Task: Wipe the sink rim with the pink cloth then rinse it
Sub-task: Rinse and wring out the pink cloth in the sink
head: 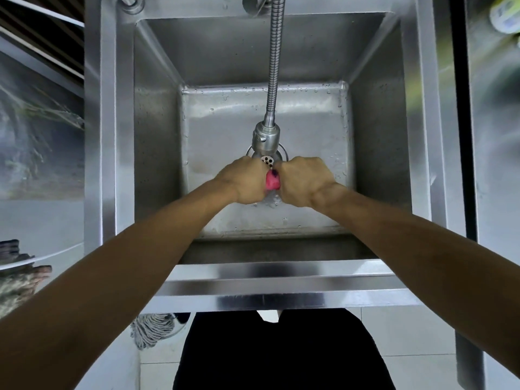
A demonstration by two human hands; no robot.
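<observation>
The pink cloth (272, 181) is bunched into a tight wad, and only a small part of it shows between my fists. My left hand (244, 180) and my right hand (305, 180) are both shut on it, knuckles up, over the middle of the steel sink basin. Water runs down from the cloth (271, 199) onto the basin floor. The spray head of the flexible metal tap (266, 137) hangs just beyond my hands, above the drain strainer (267, 159). The sink's front rim (281, 280) lies below my forearms.
The basin walls (157, 130) are deep and steep, with droplets on the floor. A mop head (153, 329) hangs under the sink at the left. A steel surface (495, 136) runs along the right. White floor tiles (408, 361) show below.
</observation>
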